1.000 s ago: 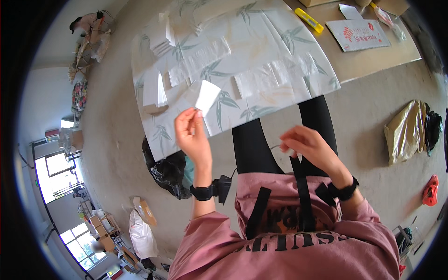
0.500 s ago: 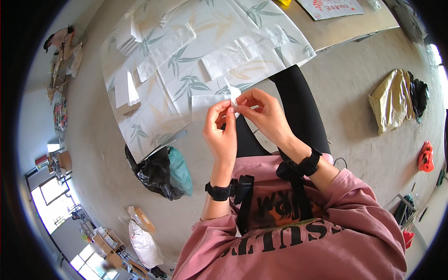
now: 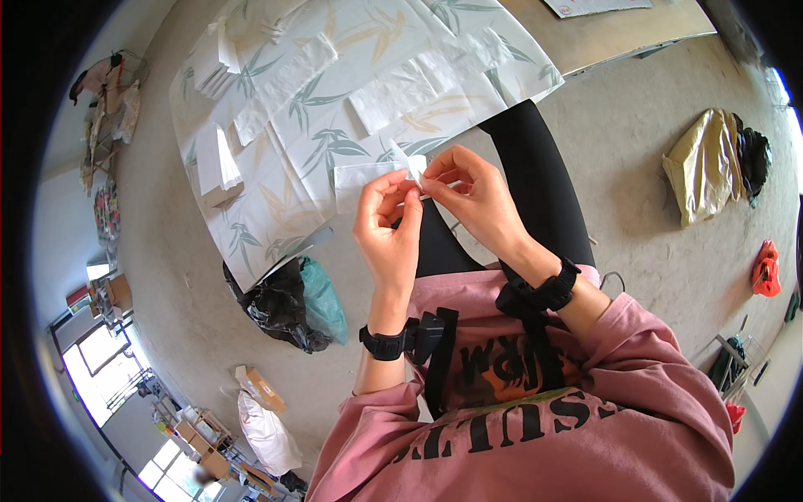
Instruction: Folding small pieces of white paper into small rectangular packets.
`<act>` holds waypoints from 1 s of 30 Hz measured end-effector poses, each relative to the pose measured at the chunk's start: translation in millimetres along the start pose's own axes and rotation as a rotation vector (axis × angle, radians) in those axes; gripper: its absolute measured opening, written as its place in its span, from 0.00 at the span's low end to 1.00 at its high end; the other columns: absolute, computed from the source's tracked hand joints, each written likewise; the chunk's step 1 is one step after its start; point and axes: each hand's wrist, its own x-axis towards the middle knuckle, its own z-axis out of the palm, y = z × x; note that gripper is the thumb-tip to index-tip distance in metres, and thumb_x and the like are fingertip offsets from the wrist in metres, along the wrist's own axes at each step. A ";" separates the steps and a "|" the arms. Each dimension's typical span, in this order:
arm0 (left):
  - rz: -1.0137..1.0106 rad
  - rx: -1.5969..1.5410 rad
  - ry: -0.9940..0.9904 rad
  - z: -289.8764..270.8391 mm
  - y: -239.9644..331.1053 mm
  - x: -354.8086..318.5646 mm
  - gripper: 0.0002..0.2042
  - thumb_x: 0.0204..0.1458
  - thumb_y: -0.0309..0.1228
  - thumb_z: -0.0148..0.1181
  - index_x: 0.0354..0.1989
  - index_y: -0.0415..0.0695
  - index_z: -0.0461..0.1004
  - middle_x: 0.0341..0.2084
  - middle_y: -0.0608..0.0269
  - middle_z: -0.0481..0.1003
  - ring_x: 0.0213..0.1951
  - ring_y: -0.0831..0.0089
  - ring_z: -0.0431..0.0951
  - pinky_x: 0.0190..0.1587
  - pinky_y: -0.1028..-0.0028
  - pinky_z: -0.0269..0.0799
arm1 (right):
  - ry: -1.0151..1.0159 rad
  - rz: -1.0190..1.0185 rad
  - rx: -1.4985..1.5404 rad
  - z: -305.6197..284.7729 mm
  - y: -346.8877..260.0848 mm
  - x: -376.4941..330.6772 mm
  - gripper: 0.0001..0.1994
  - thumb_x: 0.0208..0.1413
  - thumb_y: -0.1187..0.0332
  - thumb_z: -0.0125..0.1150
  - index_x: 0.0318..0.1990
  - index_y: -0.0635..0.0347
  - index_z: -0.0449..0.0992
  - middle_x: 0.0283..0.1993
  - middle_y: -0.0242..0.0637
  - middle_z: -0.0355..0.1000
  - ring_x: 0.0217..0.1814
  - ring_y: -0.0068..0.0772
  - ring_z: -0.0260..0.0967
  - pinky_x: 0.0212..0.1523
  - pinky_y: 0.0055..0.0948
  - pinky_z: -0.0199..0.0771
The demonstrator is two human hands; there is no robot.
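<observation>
Just past the table's near edge, my left hand and my right hand meet with fingertips pinched on a small white paper slip. Its pointed end sticks up above the fingers, and its lower part is hidden by them. A flat white plastic bag lies on the table edge beside my left fingers; its right end is covered by the hand, so I cannot tell if it is touched. Farther off lie flat translucent white bags and a long row of similar bags.
The table wears a leaf-patterned cover. On its left stand a stack of white folded papers and another paper stack. A black chair is close in front. Black and teal plastic bags sit on the floor.
Both hands stay pinched on the paper slip, having shifted only slightly. The whole view has moved a little, so the table appears somewhat higher and farther left.
</observation>
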 end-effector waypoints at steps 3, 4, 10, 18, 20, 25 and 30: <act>0.016 0.028 -0.015 1.8 5.1 1.1 0.11 0.53 0.17 0.56 0.45 0.37 0.71 0.35 0.60 0.77 0.37 0.78 0.77 0.39 0.80 0.75 | -0.039 -0.001 0.038 -4.5 -1.0 -2.0 0.06 0.53 0.73 0.60 0.36 0.66 0.73 0.34 0.37 0.75 0.36 0.28 0.74 0.39 0.27 0.74; 0.035 0.095 -0.023 2.6 8.4 1.4 0.11 0.53 0.18 0.57 0.45 0.38 0.71 0.35 0.60 0.77 0.37 0.79 0.77 0.37 0.80 0.74 | -0.038 -0.001 0.038 -6.3 -0.7 -2.8 0.06 0.53 0.73 0.60 0.36 0.66 0.73 0.34 0.37 0.75 0.36 0.28 0.74 0.39 0.27 0.74; 0.157 0.220 -0.029 5.8 10.3 2.3 0.11 0.51 0.19 0.60 0.43 0.39 0.72 0.34 0.62 0.77 0.36 0.76 0.79 0.32 0.80 0.74 | -0.079 -0.013 0.016 -11.0 0.0 -7.1 0.08 0.53 0.73 0.59 0.38 0.68 0.73 0.36 0.40 0.76 0.38 0.29 0.75 0.42 0.26 0.74; 0.261 0.355 -0.062 7.2 14.0 2.8 0.09 0.51 0.19 0.61 0.40 0.41 0.74 0.33 0.65 0.77 0.35 0.79 0.78 0.31 0.80 0.72 | -0.090 0.080 0.121 -15.7 -4.2 -9.2 0.08 0.54 0.74 0.57 0.38 0.72 0.72 0.35 0.40 0.75 0.41 0.24 0.74 0.45 0.25 0.74; 0.296 0.385 -0.060 6.8 15.2 2.7 0.09 0.50 0.19 0.61 0.39 0.41 0.75 0.33 0.65 0.78 0.34 0.78 0.78 0.30 0.80 0.72 | -0.093 0.085 0.113 -16.6 -5.7 -8.8 0.07 0.55 0.75 0.56 0.37 0.72 0.72 0.35 0.39 0.75 0.41 0.23 0.74 0.45 0.24 0.74; 0.363 0.393 -0.060 6.7 15.6 4.8 0.10 0.46 0.17 0.63 0.36 0.43 0.75 0.30 0.64 0.78 0.32 0.72 0.79 0.27 0.77 0.73 | -0.097 0.085 0.154 -17.4 -5.9 -8.8 0.07 0.55 0.75 0.56 0.37 0.72 0.72 0.35 0.39 0.75 0.41 0.22 0.73 0.45 0.24 0.74; 0.407 0.431 -0.076 5.5 19.1 5.2 0.10 0.43 0.17 0.64 0.34 0.43 0.77 0.31 0.64 0.78 0.32 0.71 0.79 0.27 0.76 0.72 | -0.092 0.052 0.138 -18.2 -3.9 -9.3 0.07 0.53 0.76 0.55 0.37 0.72 0.74 0.34 0.39 0.76 0.40 0.21 0.73 0.46 0.24 0.74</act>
